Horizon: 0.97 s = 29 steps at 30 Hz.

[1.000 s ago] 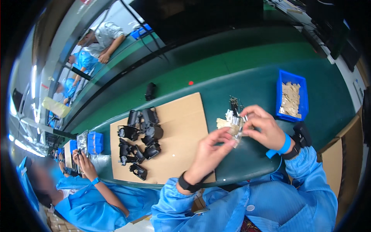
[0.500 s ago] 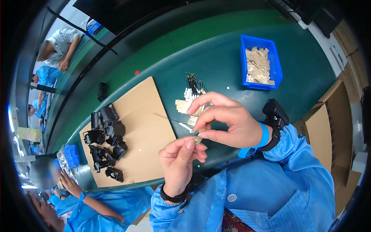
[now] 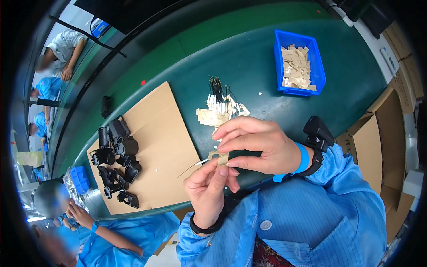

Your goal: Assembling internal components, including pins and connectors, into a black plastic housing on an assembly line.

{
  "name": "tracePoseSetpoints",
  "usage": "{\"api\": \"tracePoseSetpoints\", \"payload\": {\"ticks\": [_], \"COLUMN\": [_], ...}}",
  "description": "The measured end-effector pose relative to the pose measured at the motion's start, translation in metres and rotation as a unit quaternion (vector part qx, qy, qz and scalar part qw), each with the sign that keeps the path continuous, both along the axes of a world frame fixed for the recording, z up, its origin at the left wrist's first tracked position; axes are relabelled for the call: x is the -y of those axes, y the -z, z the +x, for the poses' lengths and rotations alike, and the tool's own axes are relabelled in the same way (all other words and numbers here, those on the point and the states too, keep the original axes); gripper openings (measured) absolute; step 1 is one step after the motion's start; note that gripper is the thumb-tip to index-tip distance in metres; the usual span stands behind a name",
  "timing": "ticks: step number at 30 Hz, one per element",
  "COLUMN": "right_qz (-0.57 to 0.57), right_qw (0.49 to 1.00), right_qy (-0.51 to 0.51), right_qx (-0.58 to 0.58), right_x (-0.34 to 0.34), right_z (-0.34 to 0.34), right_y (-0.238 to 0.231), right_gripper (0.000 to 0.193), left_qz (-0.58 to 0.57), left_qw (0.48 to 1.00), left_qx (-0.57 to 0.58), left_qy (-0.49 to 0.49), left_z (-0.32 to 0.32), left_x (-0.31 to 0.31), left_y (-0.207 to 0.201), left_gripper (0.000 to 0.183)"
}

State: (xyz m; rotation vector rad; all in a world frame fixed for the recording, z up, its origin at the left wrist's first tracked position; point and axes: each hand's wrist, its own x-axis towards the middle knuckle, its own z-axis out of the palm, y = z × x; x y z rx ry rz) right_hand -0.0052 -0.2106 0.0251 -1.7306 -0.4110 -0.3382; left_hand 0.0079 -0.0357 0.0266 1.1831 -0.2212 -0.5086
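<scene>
A small tan flat piece with a cut-out [image 3: 222, 159], like a paper or film label, is between my two hands over the table's near edge. My left hand [image 3: 207, 187] pinches its lower part between thumb and fingers. The thumb and fingertips of my right hand [image 3: 260, 144] close on its right edge. A thin rod-like strip, white at one end [image 3: 201, 162], sticks out leftward beside my left fingers; whether it joins the tan piece I cannot tell. Just beyond my hands lies a pile of thin black leads with white and tan flat tabs [image 3: 213, 116].
Several black plastic housings [image 3: 120, 151] sit on a cardboard sheet [image 3: 171, 133] at left. A blue bin [image 3: 279, 60] of tan pieces stands far right on the green table [image 3: 249, 53]. Open cardboard boxes [image 3: 364, 147] flank my right side. A co-worker's hands [image 3: 81, 214] are at lower left.
The tan piece now shows flatter and more fully between my fingers. My right hand has come slightly lower, and the thin strip now points out to the left of my left hand.
</scene>
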Motion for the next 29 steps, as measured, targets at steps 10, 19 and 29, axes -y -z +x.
{"api": "tracePoseSetpoints", "payload": {"ticks": [10, 19, 29], "right_qz": [0.074, 0.031, 0.101], "right_qw": [0.993, 0.995, 0.970], "right_qy": [-0.034, 0.010, -0.118], "right_qx": [-0.085, -0.098, -0.185], "right_x": [-0.003, -0.006, 0.012], "right_z": [-0.001, -0.005, -0.003], "right_y": [-0.003, -0.003, -0.002], "right_gripper": [0.015, 0.014, 0.009], "left_qz": [0.105, 0.159, 0.165], "left_qw": [0.985, 0.976, 0.975], "left_qx": [0.129, 0.131, 0.152], "left_qy": [-0.034, -0.066, 0.005], "left_z": [-0.001, -0.006, -0.002], "left_x": [0.001, 0.000, -0.010], "left_y": [0.002, -0.002, 0.001], "left_gripper": [0.021, 0.018, 0.013]}}
